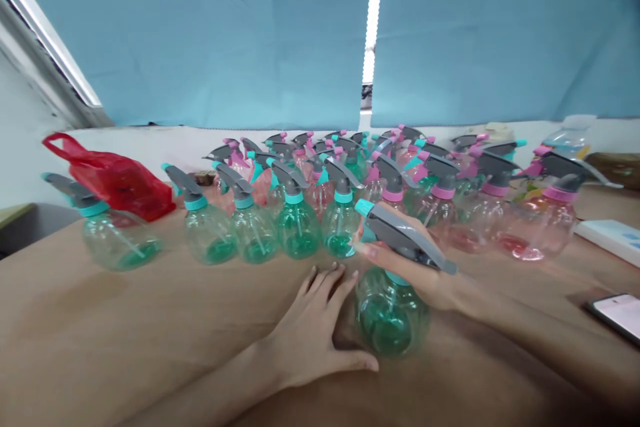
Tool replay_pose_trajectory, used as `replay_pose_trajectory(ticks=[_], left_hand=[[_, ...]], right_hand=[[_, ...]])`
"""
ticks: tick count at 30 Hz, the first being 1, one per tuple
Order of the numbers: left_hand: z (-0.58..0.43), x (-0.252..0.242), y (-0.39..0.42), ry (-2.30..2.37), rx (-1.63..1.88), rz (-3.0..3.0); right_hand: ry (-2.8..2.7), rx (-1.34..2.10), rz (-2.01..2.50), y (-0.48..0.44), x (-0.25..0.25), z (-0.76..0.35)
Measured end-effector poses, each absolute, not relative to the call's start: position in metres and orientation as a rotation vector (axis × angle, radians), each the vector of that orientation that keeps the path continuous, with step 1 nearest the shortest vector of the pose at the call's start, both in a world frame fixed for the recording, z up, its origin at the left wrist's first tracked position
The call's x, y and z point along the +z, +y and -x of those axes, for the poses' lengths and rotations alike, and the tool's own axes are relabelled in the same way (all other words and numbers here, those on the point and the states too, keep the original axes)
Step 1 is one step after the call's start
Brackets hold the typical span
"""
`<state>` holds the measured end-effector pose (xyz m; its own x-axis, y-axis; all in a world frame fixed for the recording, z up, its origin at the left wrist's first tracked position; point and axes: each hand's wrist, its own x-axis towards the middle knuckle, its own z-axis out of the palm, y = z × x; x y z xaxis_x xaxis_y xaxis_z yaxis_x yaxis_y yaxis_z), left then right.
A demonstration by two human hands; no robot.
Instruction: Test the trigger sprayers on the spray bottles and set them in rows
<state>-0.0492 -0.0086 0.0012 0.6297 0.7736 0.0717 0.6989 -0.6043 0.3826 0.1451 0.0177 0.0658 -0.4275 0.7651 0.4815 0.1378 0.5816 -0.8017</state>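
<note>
My right hand (420, 267) is closed around the neck of a green spray bottle (390, 317) with a grey trigger head and turquoise nozzle. The bottle tilts a little at the front middle of the table. Just to its left, my left hand (315, 320) lies flat on the table, fingers spread and holding nothing. Behind the hands stands a row of clear green spray bottles (299, 230) with turquoise collars. Pink spray bottles (537, 220) with pink collars stand to the right, and several more of both colours crowd behind.
One green spray bottle (117, 240) stands apart at the left, near a red plastic bag (117, 177). On the right are a white box (610, 238) and a phone (620, 313) at the edge of view. A blue curtain (225, 40) hangs behind the brown table (150, 340).
</note>
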Motion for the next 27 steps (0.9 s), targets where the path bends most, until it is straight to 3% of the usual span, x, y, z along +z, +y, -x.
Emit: replay_pose_trajectory(ticks=[27], left_hand=[[0.0519, -0.0023, -0.0122, 1.236, 0.261, -2.683]], right_hand=[[-1.789, 1.076, 0.772, 0.0186, 0.0635, -0.1462]])
